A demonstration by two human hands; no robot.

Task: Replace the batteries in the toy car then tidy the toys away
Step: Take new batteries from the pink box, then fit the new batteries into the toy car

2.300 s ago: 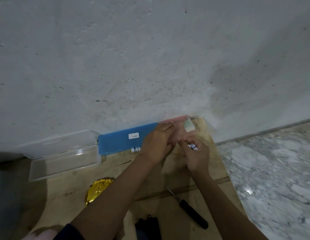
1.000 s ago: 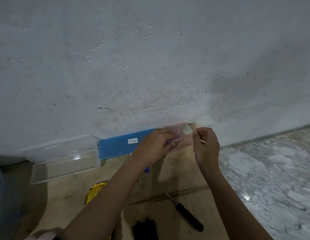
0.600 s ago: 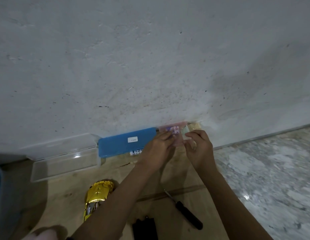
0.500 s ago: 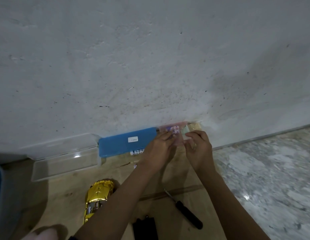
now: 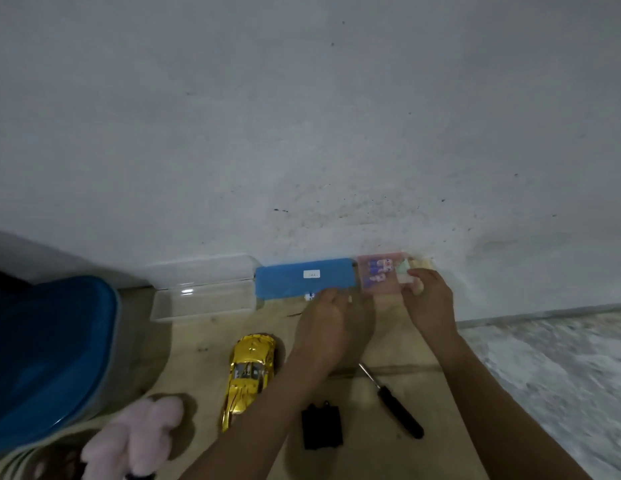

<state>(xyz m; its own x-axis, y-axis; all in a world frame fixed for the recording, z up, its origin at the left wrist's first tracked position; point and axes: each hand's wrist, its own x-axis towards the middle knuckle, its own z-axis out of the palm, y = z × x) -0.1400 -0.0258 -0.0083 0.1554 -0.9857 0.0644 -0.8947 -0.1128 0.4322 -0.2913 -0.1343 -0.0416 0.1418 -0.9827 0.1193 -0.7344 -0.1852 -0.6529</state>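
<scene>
Our right grip (image 5: 427, 299) pinching pink case (image 5: 378, 277), right of centre; left grip (image 5: 331, 315) alongside, can't tell if holding anything.

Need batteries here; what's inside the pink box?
Blue-labelled batteries show through the pink box; the right hand grips its right end, hiding whatever lies there.

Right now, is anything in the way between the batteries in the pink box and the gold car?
Only the person's own left hand lies between the pink box of batteries and the gold toy car; nothing else visible does.
</scene>
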